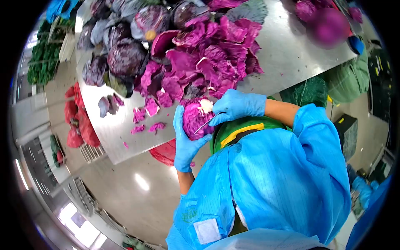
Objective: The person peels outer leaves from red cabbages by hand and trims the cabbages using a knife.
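Note:
My left hand (186,141), in a blue glove, is wrapped round the left and lower side of a trimmed purple cabbage (193,118) at the table's near edge. The cabbage's pale stem end faces up and right. My right hand (235,106), also gloved in blue, is closed on a thin curved metal tool (206,123), whose blade lies across the cabbage. Just beyond my hands is a heap of loose purple leaves (212,58), with small scraps to the left.
Whole dark cabbages (127,57) are piled on the metal table (275,54) at the back left. A blurred purple cabbage (328,28) is at the upper right. Red sacks (79,118) stand on the floor at left, green sacks (348,79) at right.

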{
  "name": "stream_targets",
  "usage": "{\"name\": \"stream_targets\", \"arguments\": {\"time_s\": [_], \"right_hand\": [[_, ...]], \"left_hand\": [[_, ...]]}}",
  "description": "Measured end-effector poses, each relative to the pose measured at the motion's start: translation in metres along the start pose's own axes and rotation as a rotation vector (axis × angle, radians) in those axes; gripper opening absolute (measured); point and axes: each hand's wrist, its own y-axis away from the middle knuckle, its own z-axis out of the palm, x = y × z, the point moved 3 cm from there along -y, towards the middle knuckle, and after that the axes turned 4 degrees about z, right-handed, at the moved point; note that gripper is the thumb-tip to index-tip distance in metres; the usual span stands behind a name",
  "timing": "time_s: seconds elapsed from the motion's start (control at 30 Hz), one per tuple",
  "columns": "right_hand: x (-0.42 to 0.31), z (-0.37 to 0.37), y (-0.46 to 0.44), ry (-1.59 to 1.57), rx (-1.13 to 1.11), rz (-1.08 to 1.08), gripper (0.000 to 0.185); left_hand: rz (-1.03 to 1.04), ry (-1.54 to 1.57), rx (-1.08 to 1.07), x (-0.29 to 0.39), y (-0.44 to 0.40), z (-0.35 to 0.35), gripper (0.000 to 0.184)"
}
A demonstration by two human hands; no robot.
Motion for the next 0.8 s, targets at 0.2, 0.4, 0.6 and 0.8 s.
{"name": "stream_targets", "arguments": {"time_s": [0.2, 0.4, 0.6, 0.8], "right_hand": [[0.008, -0.026, 0.014, -0.421, 0.194, 0.37, 0.046], [-0.002, -0.022, -0.014, -0.619, -0.09, 0.157, 0.072], [0.004, -0.019, -0.016, -0.697, -0.068, 0.225, 0.052], [0.007, -0.025, -0.022, -0.825, -0.191, 0.339, 0.039]], "left_hand": [[-0.012, -0.018, 0.019, 0.012, -0.007, 0.011, 0.121], [0.011, 0.047, -0.01, 0.007, -0.012, 0.008, 0.121], [-0.037, 0.116, -0.021, 0.007, -0.013, 0.007, 0.121], [-0.012, 0.097, 0.012, 0.008, -0.011, 0.009, 0.119]]}}
